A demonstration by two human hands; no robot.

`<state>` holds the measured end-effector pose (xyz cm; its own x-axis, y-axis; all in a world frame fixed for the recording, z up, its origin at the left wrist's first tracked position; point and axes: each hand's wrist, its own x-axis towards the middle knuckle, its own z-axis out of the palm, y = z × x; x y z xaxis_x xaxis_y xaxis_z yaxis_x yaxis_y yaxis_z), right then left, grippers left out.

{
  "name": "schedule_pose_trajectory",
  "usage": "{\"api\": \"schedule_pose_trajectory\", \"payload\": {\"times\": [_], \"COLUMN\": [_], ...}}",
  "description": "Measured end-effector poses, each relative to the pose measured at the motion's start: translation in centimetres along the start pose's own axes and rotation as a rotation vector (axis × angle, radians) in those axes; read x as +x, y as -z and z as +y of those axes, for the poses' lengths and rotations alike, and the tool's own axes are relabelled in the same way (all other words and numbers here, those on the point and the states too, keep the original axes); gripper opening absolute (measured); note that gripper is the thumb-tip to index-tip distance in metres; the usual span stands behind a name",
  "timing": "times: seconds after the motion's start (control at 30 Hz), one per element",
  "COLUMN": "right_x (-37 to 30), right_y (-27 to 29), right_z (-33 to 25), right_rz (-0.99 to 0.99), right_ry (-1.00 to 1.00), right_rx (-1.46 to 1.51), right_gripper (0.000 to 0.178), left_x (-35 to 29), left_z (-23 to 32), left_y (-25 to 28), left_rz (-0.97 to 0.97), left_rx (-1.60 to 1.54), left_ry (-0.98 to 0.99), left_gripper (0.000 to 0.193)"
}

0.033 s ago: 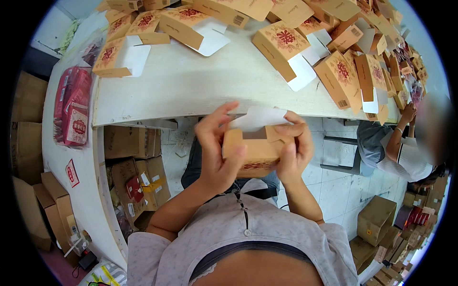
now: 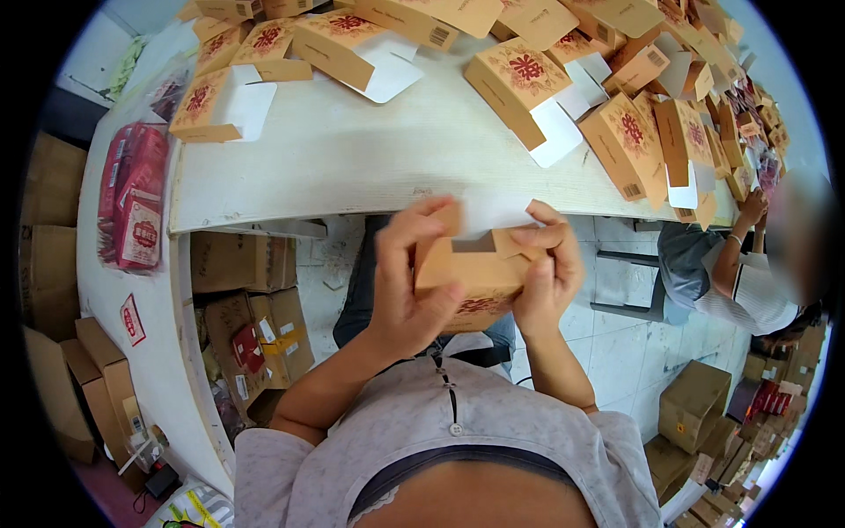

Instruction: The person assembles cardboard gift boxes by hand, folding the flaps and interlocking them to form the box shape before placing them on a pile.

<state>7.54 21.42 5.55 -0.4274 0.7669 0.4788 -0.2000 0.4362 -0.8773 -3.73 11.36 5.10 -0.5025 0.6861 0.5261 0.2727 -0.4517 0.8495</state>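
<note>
Between my hands, in front of the table edge, is a small orange-tan folding carton [image 2: 480, 273] with a dark red print low on its near face. Its top is open, and a white-lined flap [image 2: 495, 211] stands up at the far side. My left hand [image 2: 407, 273] grips the left side, thumb across the near face, its fingers by a raised side flap. My right hand [image 2: 547, 268] clasps the right end, with fingers over the folded-in right flap and the thumb on the side. The carton's underside is hidden.
Several similar cartons [image 2: 528, 75] with open white flaps lie along the table's far side. Red packets [image 2: 139, 220] sit at the left on the white table [image 2: 352, 167]. A person [image 2: 748, 282] works at the right. Brown boxes [image 2: 695, 405] stand on the floor.
The carton has tilted, showing more of its printed near face. My left hand has shifted slightly right, and the left side flap now stands higher beside its fingers.
</note>
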Motion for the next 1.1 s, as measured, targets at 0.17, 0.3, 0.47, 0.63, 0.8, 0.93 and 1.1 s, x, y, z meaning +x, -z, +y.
{"api": "schedule_pose_trajectory", "payload": {"times": [0.17,0.3,0.47,0.63,0.8,0.93,1.1], "right_x": [0.3,1.2,3.1,3.7,1.6,1.8,2.6], "right_y": [0.1,-0.1,1.2,2.0,2.1,2.3,5.2], "right_z": [-0.3,-0.1,-2.9,-2.7,-1.6,-1.4,-1.1], "right_rz": [0.018,-0.121,-0.447,-0.785,-0.755,-0.795,-0.71], "right_ry": [0.077,0.312,-0.339,-0.666,-0.624,-0.466,-0.649], "right_rx": [0.015,0.188,0.388,0.444,0.466,0.31,0.573], "right_gripper": [0.031,0.025,0.029,0.046,0.042,0.036,0.047], "left_x": [0.0,1.1,1.6,2.4,2.0,1.5,2.4], "left_z": [0.1,1.0,0.6,0.4,0.4,0.1,0.0], "left_y": [0.8,1.2,2.1,3.4,3.5,3.1,2.8], "left_rz": [-0.073,-0.044,-0.157,-0.376,-0.515,-0.513,-0.536], "left_rx": [0.182,0.174,0.181,0.179,0.206,0.188,0.07], "left_ry": [0.013,-0.019,-0.103,-0.118,-0.033,0.018,0.019], "left_gripper": [0.051,0.055,0.061,0.06,0.059,0.058,0.06]}}
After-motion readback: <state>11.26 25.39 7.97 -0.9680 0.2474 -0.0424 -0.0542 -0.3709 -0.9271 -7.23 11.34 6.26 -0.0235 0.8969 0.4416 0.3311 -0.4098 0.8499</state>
